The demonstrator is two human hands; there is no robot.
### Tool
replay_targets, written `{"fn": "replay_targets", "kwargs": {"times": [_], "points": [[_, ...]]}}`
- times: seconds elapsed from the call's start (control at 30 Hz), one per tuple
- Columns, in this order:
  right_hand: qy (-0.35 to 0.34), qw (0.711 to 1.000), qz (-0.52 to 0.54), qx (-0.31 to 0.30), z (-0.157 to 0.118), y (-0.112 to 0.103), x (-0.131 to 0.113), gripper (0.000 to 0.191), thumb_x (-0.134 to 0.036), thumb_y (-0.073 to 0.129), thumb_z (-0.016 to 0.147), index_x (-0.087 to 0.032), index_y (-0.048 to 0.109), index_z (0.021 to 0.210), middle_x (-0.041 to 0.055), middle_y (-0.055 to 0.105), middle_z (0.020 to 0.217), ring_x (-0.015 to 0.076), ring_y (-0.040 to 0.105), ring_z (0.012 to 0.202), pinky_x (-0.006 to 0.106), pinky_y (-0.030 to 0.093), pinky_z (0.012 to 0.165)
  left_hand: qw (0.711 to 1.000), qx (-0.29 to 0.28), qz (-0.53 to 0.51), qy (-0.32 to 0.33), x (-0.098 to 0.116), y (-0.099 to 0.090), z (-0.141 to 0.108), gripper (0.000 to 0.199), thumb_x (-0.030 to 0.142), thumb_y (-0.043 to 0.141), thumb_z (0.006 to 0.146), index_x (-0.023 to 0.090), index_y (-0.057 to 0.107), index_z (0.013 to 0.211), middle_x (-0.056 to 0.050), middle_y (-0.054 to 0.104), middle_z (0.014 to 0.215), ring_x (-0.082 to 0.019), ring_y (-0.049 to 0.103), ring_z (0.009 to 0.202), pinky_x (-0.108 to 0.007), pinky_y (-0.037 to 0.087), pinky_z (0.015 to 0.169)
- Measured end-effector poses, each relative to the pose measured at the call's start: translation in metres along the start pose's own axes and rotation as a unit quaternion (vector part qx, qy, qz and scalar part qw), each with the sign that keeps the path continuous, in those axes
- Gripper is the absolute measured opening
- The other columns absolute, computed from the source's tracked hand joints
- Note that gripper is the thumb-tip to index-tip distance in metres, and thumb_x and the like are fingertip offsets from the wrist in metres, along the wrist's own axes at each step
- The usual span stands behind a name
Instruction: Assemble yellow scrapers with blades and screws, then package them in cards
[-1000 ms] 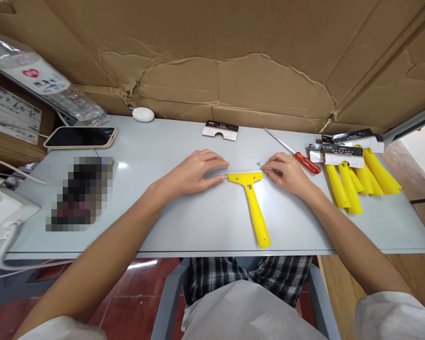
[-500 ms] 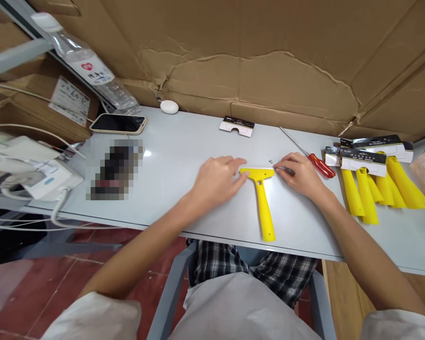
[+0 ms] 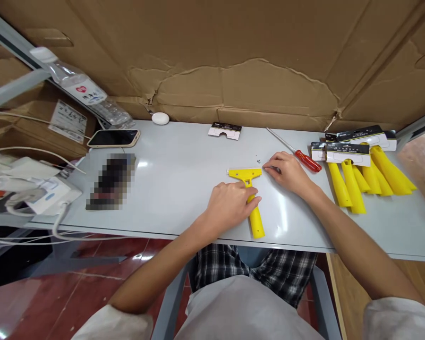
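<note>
A yellow scraper (image 3: 256, 224) lies on the grey table, its wide head away from me and its handle towards me. Along the head's far edge runs a thin pale strip. My left hand (image 3: 230, 205) grips the handle just below the head, thumb and forefinger across it. At the head's right end is my right hand (image 3: 285, 172), thumb and fingertips drawn together; whether something small is between them I cannot make out. Tiny screws (image 3: 258, 161) lie just beyond the head. A screwdriver (image 3: 306, 161) with a red handle rests behind my right hand.
Several yellow handles (image 3: 354, 193) with black-and-white cards lie at the right. Another card (image 3: 225, 131) is near the cardboard wall (image 3: 233, 89). To the left are a white oval object (image 3: 160, 118), a phone (image 3: 113, 138), a plastic bottle (image 3: 88, 92) and a white power strip (image 3: 53, 196) with cables.
My left hand has left the head's left end and come down onto the handle. My right hand stays by the right end. The whole view has shifted slightly.
</note>
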State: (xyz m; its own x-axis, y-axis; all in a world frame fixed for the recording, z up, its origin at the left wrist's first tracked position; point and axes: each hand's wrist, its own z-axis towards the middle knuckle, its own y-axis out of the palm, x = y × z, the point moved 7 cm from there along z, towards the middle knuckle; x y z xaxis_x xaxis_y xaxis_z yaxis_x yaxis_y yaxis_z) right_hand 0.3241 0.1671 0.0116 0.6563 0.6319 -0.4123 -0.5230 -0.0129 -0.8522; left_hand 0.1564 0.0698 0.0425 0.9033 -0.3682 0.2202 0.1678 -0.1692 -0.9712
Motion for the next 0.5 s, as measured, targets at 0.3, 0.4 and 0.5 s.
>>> {"fn": "replay_targets", "kwargs": {"times": [0.3, 0.4, 0.5], "points": [[0.008, 1.000, 0.003, 0.001, -0.001, 0.001, 0.003, 0.021, -0.023, 0.063, 0.103, -0.023, 0.084, 0.103, 0.0100, 0.075, 0.103, 0.0272, 0.063, 0.099, 0.043, 0.048, 0.089, 0.999, -0.018, 0.025, -0.028, -0.008, -0.004, -0.008, 0.038, 0.035, 0.048, 0.107, 0.031, 0.085, 0.113, -0.007, 0.075, 0.097, -0.027, 0.073, 0.082, -0.036, 0.046, 0.067], [0.009, 1.000, 0.001, -0.001, 0.000, 0.001, 0.004, 0.021, -0.023, 0.063, 0.103, -0.023, 0.084, 0.103, 0.0101, 0.075, 0.103, 0.0273, 0.064, 0.100, 0.043, 0.048, 0.089, 0.998, -0.028, 0.033, -0.034, -0.013, -0.007, -0.012, 0.038, 0.030, 0.048, 0.105, 0.031, 0.085, 0.113, -0.007, 0.075, 0.099, -0.026, 0.073, 0.082, -0.035, 0.046, 0.065], [0.011, 1.000, -0.003, -0.007, 0.000, 0.001, 0.004, 0.021, -0.022, 0.063, 0.103, -0.023, 0.084, 0.103, 0.0101, 0.076, 0.104, 0.0272, 0.064, 0.100, 0.042, 0.047, 0.089, 0.998, -0.036, 0.045, -0.039, -0.017, -0.009, -0.017, 0.037, 0.030, 0.049, 0.106, 0.032, 0.085, 0.114, -0.008, 0.076, 0.106, -0.026, 0.074, 0.083, -0.034, 0.047, 0.065]]}}
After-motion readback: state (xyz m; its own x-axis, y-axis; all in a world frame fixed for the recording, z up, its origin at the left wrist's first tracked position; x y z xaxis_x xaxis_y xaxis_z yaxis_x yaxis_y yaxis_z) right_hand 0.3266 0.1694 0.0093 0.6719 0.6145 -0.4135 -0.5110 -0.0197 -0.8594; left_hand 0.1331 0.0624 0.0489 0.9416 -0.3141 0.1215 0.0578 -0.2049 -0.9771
